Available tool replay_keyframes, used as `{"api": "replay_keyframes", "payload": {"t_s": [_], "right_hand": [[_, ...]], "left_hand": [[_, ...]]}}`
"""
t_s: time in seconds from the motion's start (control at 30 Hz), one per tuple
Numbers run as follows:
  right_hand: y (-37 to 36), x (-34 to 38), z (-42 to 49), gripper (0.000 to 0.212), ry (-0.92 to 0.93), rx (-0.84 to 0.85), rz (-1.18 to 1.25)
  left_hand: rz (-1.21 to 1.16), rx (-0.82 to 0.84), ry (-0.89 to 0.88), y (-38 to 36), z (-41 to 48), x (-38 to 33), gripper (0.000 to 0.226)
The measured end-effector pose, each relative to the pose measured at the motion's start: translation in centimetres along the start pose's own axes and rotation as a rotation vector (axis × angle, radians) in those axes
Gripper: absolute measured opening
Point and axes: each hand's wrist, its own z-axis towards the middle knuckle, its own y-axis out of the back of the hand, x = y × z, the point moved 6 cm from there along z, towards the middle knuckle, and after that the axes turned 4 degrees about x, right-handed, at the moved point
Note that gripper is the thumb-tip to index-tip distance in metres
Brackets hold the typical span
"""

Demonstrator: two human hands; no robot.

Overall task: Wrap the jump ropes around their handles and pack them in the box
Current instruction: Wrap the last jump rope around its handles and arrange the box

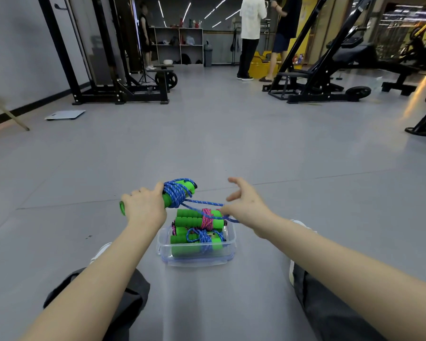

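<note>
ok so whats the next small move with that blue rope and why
Probably the right hand should wind the last loose tail of the blue braided rope around the green foam handles gripped by the left hand. That tail hangs slack over the clear plastic box, where two wrapped bundles already lie.

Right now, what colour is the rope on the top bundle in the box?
Pink rope, seen in the head view.

Both forearms were bare to the frame's edge — no sleeves, watch or rings showed on the left hand (pixel 145 205) or the right hand (pixel 247 205). Dark grey trousers (pixel 123 299) covered both legs, and white shoes (pixel 101 251) peeked out beyond them — mostly hidden.
</note>
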Motion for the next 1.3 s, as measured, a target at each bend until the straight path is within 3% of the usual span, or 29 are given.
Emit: {"api": "replay_keyframes", "payload": {"t_s": [0.13,0.23,0.33,0.5,0.6,0.7,0.8,0.87,0.97,1.1,1.2,1.3], "right_hand": [[1.1,3.1,-1.0,0.069,0.046,0.085,-0.061],[1.9,3.3,-1.3,0.059,0.023,0.083,-0.262],[2.3,4.4,-2.0,0.047,0.142,0.074,-0.287],[1.9,7.5,-3.1,0.037,0.355,0.271,0.546],[2.3,7.9,-2.9,0.043,0.399,0.271,0.726],[2.7,8.2,-2.5,0.042,0.558,0.118,0.541],[1.2,8.6,-3.2,0.052,0.816,0.034,0.000],[0.4,8.4,-3.2,0.057,0.896,0.028,-0.289],[1.2,7.5,-2.0,0.060,0.878,0.023,-0.383],[2.4,5.0,0.2,0.058,0.738,0.038,-0.370],[2.9,2.7,1.8,0.058,0.532,0.095,-0.177],[4.0,0.6,2.5,0.050,0.351,0.172,0.140]], "left_hand": [[0.003,0.029,0.027,-0.2,0.2,0.1,0.044],[-0.009,0.024,0.041,-0.1,0.4,0.3,0.042],[0.041,0.031,0.037,0.0,0.3,0.3,0.041],[0.050,0.060,-0.004,-0.4,0.2,0.5,0.042],[0.036,0.062,-0.066,-0.6,0.2,0.6,0.045],[0.090,0.054,-0.184,-0.9,-0.3,-1.1,0.048],[0.119,0.017,-0.411,-0.9,-1.3,-4.2,0.051],[0.114,-0.032,-0.596,0.0,-2.2,-5.8,0.054],[0.003,-0.251,-0.883,1.9,-3.6,-6.8,0.064],[-0.197,-0.500,-1.041,3.3,-5.1,-7.3,0.071],[-0.415,-0.520,-0.997,5.7,-5.1,-7.7,0.076],[-0.671,-0.423,-0.842,6.7,-4.1,-6.4,0.064]]}}
